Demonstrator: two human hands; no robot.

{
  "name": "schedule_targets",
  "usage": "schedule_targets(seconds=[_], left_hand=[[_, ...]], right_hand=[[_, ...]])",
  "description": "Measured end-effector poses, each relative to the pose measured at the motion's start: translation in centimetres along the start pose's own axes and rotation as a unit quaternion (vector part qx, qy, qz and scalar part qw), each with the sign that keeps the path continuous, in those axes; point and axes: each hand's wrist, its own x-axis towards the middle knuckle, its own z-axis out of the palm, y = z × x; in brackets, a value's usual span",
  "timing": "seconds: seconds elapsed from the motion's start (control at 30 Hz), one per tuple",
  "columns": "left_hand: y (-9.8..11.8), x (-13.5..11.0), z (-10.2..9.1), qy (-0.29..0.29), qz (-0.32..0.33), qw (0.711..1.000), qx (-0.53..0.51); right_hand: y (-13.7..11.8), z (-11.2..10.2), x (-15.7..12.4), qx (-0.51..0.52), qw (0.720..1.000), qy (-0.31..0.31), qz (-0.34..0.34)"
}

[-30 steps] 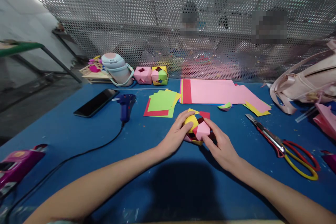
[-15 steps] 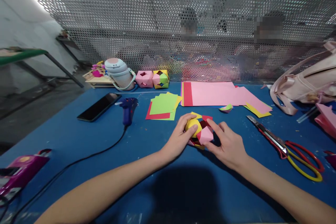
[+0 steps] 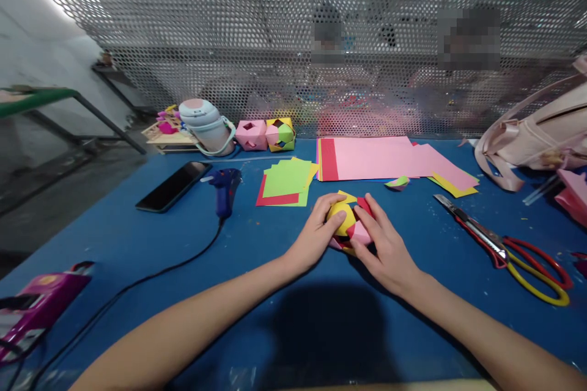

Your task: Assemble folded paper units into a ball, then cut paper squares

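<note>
Between my hands sits a folded paper ball [image 3: 342,220] of yellow, red and pink pieces, with dark gaps between them. My left hand [image 3: 316,229] wraps its left side, the thumb lying across the yellow piece. My right hand [image 3: 385,250] closes around the right side, fingers over the red and pink pieces. The underside of the ball is hidden. Beyond it lie a stack of small green, red and yellow paper squares [image 3: 287,180] and a small green and pink folded piece [image 3: 397,183].
Large pink sheets [image 3: 371,157] lie at the back by the perforated metal screen [image 3: 275,24]. To the right are a utility knife [image 3: 472,229], scissors [image 3: 541,269] and a bag [image 3: 541,134]. On the left are a corded glue gun [image 3: 224,189], a phone [image 3: 173,186] and a bottle [image 3: 208,128].
My right hand has shifted inward and its fingers now reach further over the red and pink pieces. My left hand keeps its hold. The view has moved slightly.
</note>
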Motion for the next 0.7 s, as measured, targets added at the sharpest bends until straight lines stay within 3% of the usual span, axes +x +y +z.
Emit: schedule_targets(seconds=[0.47, 0.7], left_hand=[[-0.49, 0.06, -0.16, -0.006, -0.006, 1.000, 0.000], [-0.55, -0.37, 0.23, -0.018, -0.006, 1.000, 0.020]], right_hand=[[-0.02, 0.33, -0.09, 0.012, 1.000, 0.008, -0.006], [-0.08, 0.27, -0.07, 0.043, 0.998, -0.009, 0.040]])
